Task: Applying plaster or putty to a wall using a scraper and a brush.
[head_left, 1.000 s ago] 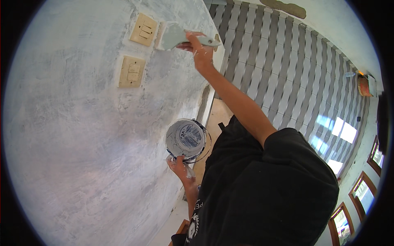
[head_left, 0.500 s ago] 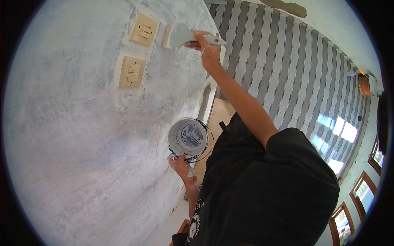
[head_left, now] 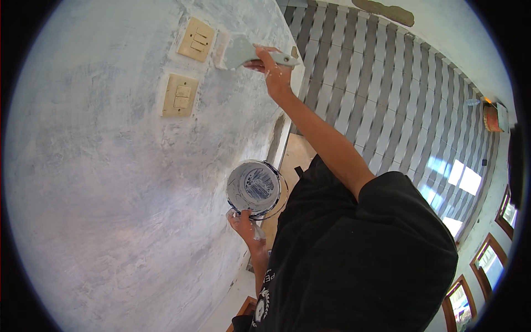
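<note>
A wide, pale grey-green brush (head_left: 239, 51) at the wall (head_left: 110, 177), just right of the far switch plate (head_left: 196, 39).

Its flat body flares left into a broad head with a lighter, whitish bristle edge against the wall, and narrows right to a handle with a hole near its tip; the right hand (head_left: 271, 65), flecked with white, is curled closed around that handle. Nearer, beside the wall, a round bucket (head_left: 236, 185) tilts its open mouth into view, whitish inside, streaked dark on the bottom and rim, with a thin wire handle hanging right. The left hand (head_left: 243, 224), white-smeared, grips its near rim, thumb over the edge. The near switch plate (head_left: 179, 96) is cream; striped floor tiles (head_left: 381, 83) spread far right.
</note>
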`<state>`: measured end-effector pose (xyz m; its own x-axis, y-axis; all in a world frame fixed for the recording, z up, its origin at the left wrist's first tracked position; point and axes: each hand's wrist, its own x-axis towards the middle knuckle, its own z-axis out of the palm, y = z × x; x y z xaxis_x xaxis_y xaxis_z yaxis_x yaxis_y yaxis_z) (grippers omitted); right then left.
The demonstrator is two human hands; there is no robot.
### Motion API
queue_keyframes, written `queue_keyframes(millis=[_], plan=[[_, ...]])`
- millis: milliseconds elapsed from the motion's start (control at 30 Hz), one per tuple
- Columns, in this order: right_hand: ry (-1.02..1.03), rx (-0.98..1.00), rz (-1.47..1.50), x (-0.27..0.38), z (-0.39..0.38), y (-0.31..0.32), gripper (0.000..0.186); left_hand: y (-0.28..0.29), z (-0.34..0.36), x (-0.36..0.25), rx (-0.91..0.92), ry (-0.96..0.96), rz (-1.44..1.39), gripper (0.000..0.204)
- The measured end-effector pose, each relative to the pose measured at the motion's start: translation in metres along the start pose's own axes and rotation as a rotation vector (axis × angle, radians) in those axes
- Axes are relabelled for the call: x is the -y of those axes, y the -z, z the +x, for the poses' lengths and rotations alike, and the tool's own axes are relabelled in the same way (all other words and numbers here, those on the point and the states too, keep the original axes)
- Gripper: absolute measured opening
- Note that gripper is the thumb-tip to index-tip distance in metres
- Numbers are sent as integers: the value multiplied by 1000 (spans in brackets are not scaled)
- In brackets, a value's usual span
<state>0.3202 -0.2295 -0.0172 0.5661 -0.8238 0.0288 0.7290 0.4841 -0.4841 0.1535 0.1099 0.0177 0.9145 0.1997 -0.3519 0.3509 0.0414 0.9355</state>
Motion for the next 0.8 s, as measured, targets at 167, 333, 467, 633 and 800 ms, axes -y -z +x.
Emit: queue_keyframes(millis=[167, 333, 467, 633, 800], plan=[[41, 1, -10, 14, 11, -3, 23, 7, 3, 2, 23, -5, 32, 38], [-58, -13, -8, -3, -6, 2, 26, 1, -5, -3, -1, -4, -3, 38], [-16, -13, -25, 13, 4, 7, 28, 0, -1, -4, 30, -10, 48, 38], [-93, -20, 10, -9, -12, 7, 30, -4, -6, -6, 7, -1, -18, 38], [-93, -77, -84, -1, -19, 25, 29, 5, 3, 1, 63, -30, 57, 36]])
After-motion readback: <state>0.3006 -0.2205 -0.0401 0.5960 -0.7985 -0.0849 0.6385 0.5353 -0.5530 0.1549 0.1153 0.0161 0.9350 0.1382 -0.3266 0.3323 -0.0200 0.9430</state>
